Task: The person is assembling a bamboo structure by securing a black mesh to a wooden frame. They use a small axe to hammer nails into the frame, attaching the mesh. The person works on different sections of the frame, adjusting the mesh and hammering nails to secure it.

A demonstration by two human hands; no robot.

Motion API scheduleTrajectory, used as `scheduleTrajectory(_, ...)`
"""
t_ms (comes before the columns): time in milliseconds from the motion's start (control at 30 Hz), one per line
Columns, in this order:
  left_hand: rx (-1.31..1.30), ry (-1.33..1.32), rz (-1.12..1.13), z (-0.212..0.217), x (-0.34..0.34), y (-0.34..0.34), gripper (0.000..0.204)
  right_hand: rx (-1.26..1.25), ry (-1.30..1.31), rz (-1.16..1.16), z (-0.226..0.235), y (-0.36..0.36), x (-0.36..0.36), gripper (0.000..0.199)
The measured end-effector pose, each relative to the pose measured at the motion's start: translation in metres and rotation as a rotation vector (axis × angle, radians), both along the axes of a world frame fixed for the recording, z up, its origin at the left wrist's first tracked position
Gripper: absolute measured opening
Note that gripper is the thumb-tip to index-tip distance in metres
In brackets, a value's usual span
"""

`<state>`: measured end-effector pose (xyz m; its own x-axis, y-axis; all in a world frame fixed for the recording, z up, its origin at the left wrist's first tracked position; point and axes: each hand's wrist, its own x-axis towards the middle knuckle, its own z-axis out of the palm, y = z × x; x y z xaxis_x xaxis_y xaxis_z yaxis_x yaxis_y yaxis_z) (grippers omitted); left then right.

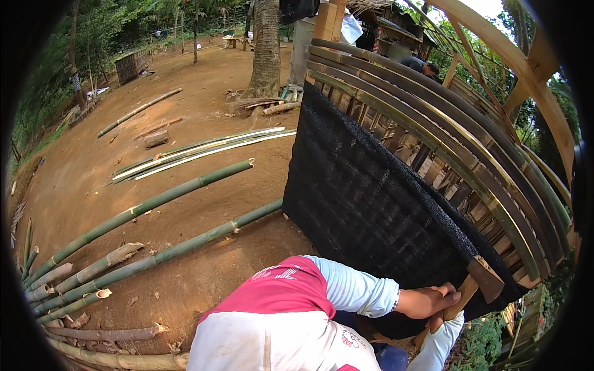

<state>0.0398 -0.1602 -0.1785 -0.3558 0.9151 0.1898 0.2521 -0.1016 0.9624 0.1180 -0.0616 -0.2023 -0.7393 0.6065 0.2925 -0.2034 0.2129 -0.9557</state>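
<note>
My left hand point(425, 303) reaches across from the left at the low right end of a black mesh sheet point(365, 179). Its fingers are bent closed, and whatever they may hold is hidden. Just below it, my right hand point(436, 321) is wrapped round the wooden handle of a hatchet point(464, 294); the forearm hides part of this hand. The hatchet's brown metal head point(486, 279) points up in front of the mesh. The mesh hangs against a bamboo slat fence point(433, 136), its upper edge below the long split-bamboo rails.
Long green bamboo poles point(148, 207) and cut pieces point(93, 269) lie on the bare soil to the left. Split strips point(204, 151) lie beyond, near a tree trunk point(266, 49). Timber beams point(520, 55) rise at right; another person point(421, 66) bends behind the fence.
</note>
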Motion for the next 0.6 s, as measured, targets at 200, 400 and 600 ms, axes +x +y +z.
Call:
scheduleTrajectory(200, 0.216, -0.672, -0.230, -0.037, 0.009, 0.005, 0.052, -0.015, 0.009, -0.023, -0.008, 0.001, 0.017, 0.015)
scheduleTrajectory(400, 0.389, -0.505, -0.151, -0.057, 0.014, 0.001, 0.020, -0.007, -0.076, -0.080, 0.006, 0.001, 0.043, 0.014)
scheduleTrajectory(600, 0.123, -0.249, -0.113, -0.023, 0.018, -0.020, 0.011, -0.045, -0.099, -0.043, 0.001, 0.001, 0.058, 0.018)
